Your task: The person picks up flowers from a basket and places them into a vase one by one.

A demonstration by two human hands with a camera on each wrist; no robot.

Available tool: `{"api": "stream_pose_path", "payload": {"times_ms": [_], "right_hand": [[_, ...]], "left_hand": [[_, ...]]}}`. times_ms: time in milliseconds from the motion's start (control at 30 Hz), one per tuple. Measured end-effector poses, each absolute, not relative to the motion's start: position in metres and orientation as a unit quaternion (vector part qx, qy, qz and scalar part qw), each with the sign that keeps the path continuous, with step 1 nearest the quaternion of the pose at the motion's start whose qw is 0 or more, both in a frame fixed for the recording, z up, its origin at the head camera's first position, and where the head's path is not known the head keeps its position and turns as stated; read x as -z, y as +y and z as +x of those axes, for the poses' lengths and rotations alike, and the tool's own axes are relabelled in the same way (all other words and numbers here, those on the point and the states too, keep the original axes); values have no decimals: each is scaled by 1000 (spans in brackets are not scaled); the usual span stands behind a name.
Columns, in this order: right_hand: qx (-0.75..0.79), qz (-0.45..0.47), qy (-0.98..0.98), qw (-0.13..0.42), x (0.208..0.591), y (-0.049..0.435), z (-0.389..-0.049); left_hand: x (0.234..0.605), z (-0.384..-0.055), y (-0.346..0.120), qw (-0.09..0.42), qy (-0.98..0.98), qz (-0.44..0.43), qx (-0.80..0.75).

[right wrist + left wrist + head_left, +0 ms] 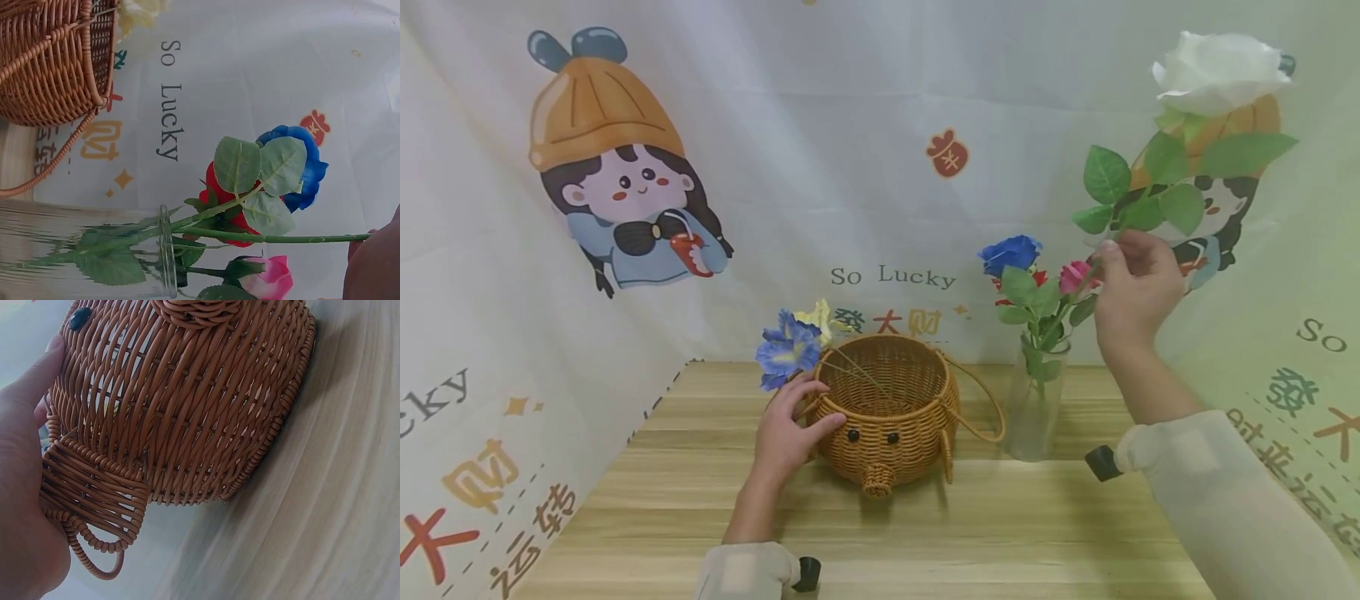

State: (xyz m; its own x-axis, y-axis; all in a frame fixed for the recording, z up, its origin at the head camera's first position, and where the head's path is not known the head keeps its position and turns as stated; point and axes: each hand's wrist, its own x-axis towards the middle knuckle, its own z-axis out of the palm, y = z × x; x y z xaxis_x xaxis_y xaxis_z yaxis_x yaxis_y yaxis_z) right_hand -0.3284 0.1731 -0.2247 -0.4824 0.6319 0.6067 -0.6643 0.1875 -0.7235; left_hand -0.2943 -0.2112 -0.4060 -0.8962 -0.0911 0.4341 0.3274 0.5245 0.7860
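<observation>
White rose (pixel 1221 75), one: bloom above right hand (pixel 1138 292), stem (pixel 300 239) pinched between that hand's thumb and fingers, lower end running down into vase (pixel 1033 425). Glass item upright on counter (pixel 1000 542), below and left of right hand. Also in it: blue rose (pixel 1011 254), red rose (pixel 215 179), pink rose (pixel 1077 277); pink nearest the hand.

Basket (pixel 880 454), wicker, one: upright on counter, held at its left side by left hand (pixel 786 425), thumb outside near eye (pixel 853 436), fingers at rim. In it: violet flower (pixel 787 343) and yellow flower (pixel 815 318), blooms above left hand, thin stems crossing inside, right of the fingers.

Step in hand, as judged: handling of white rose at mouth of glass; putting in or drawing out, cannot tell. Next move, as judged: stem to be guided along its own line, past pink rose, without tipping the glass; left hand best kept steadying basket.
</observation>
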Motion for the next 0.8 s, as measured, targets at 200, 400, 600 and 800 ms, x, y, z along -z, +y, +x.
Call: {"api": "stream_pose_path", "payload": {"times_ms": [200, 400, 600, 800], "right_hand": [[-631, -20, -619, 467, 230, 175, -330], [-631, -50, -647, 426, 245, 176, -333], [-613, -59, -671, 413, 259, 173, -333], [-600, -43, -682, 416, 276, 172, -333]], "left_hand": [[407, -294, -212, 213, -844, -65, 487], [408, -295, -212, 206, -845, -63, 489], [407, -295, -211, 209, -846, -62, 487], [407, -295, -211, 211, -846, -63, 486]]}}
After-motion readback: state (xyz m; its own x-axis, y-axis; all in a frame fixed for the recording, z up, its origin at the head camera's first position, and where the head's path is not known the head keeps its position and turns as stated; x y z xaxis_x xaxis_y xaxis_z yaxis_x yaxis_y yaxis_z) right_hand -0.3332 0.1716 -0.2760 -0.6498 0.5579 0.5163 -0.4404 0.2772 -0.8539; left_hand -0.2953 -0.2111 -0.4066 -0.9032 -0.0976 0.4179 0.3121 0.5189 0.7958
